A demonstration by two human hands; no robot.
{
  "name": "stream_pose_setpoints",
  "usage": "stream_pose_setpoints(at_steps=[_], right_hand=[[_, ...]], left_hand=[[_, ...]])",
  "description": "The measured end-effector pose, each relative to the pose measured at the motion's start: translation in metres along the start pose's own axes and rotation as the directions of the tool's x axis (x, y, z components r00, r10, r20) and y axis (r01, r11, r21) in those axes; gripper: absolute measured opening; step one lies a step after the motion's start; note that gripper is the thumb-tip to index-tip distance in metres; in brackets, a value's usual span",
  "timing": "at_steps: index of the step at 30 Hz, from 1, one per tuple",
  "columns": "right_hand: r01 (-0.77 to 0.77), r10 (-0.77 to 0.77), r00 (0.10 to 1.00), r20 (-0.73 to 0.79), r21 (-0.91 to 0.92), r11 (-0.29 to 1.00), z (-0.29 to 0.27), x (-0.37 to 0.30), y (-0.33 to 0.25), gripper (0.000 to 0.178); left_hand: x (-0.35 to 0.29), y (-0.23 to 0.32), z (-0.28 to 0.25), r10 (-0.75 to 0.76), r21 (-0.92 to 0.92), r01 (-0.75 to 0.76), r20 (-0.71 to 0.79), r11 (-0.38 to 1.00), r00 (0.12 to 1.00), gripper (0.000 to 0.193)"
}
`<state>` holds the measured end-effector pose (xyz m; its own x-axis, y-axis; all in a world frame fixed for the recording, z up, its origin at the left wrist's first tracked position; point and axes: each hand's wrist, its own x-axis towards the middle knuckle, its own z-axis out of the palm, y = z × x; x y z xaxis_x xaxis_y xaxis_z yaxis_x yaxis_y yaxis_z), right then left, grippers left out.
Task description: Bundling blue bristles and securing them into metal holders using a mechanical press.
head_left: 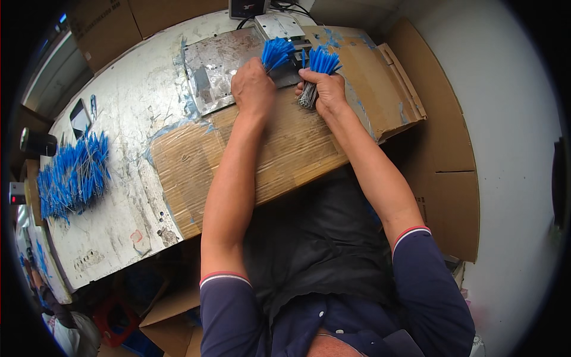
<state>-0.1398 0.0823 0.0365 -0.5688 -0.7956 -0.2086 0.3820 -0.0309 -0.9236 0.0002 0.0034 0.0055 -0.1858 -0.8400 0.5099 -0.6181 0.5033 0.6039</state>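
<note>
Both my hands are over the metal plate at the far side of the table. My left hand (254,89) is closed round a bundle of thin pieces with blue tips (277,53), which fan out above the fist. To its right, my right hand (328,92) grips a second bundle, with blue upper ends (324,60) and thin silvery wire ends (307,96) hanging below the fingers. A small gap separates the two bundles. Just beyond them sits a metal fixture (279,27), partly hidden by the bundles.
A large heap of blue-tipped wires (74,175) lies at the table's left, near a phone (79,119) and a dark cylinder (38,141). Taped cardboard (196,160) covers the near edge; an upright cardboard sheet (446,154) stands at right. Another person (71,327) is at lower left.
</note>
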Motion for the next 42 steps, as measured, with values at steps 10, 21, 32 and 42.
stream_pose_setpoints(at_steps=[10,21,32,42], right_hand=[[0.006,0.000,0.998,0.065,-0.096,0.995,0.002,-0.005,-0.004,0.015],[-0.015,0.019,1.000,0.025,-0.151,0.988,0.009,0.008,-0.004,0.016],[0.310,-0.310,0.951,-0.020,0.009,0.951,0.000,-0.012,0.020,0.013],[0.307,-0.306,0.950,-0.058,0.014,0.952,0.001,-0.009,0.020,0.014]], left_hand=[[0.001,-0.002,-0.002,-0.111,-0.068,0.110,-0.024,0.992,0.993,0.016],[0.002,-0.001,-0.001,-0.162,-0.065,0.162,-0.001,0.985,0.987,0.016],[0.004,-0.001,-0.022,-0.178,-0.023,0.181,0.084,0.983,0.980,0.016],[0.002,0.005,-0.022,-0.245,0.106,0.231,0.139,0.967,0.960,0.019]])
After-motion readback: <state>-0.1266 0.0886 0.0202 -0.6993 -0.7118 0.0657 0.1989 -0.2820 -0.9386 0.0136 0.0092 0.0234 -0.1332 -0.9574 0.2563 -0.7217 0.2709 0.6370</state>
